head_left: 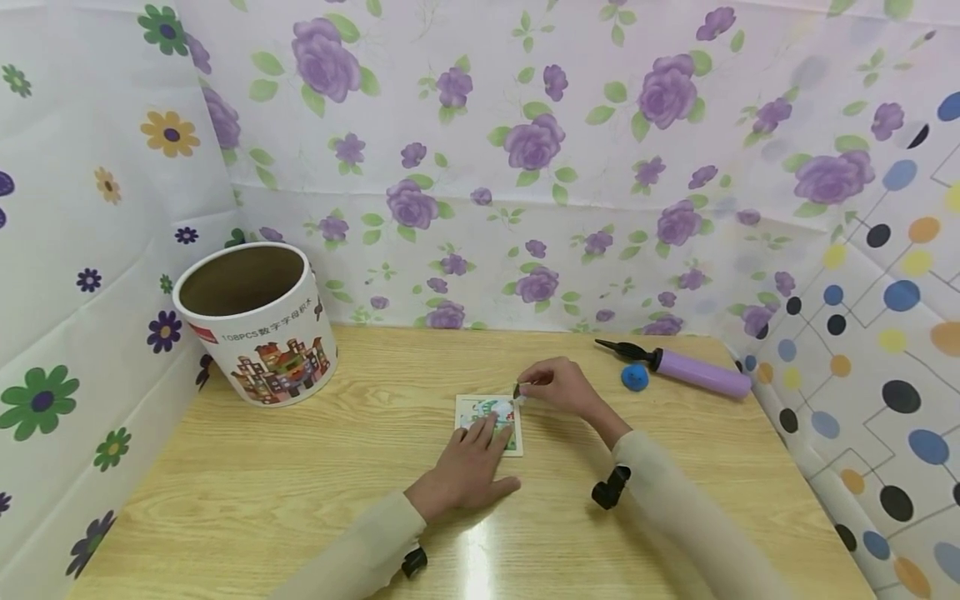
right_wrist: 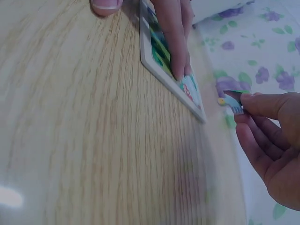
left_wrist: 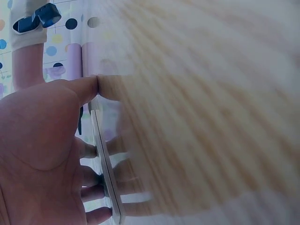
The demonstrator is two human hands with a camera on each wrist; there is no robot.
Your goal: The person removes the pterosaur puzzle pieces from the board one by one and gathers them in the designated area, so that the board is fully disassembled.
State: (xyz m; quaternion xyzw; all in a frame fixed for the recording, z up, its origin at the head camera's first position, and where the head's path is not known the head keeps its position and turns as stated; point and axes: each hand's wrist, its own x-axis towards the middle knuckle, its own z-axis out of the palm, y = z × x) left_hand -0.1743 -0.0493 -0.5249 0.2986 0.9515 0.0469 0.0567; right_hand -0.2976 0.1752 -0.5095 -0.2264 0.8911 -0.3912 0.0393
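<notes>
A small, light-framed picture puzzle board (head_left: 467,406) lies flat on the wooden table. My left hand (head_left: 468,468) rests on it, fingers stretched over the picture and thumb out to the side on the tabletop. From the left wrist view, the board's edge (left_wrist: 108,168) shows under those fingertips. Just off the board's far right corner, my right hand (head_left: 564,388) pinches a small puzzle piece (right_wrist: 232,102) between thumb and fingers. The piece is thin, pale blue with a yellow spot and green and dark parts, and is held above the table. Fingers hide much of the picture.
A large white bucket (head_left: 281,354) with printed building blocks stands at the back left. Toward the back right lie a purple hand pump (head_left: 701,373) with a black nozzle and a small blue round object (head_left: 634,377). Patterned cloths border the table's back and sides.
</notes>
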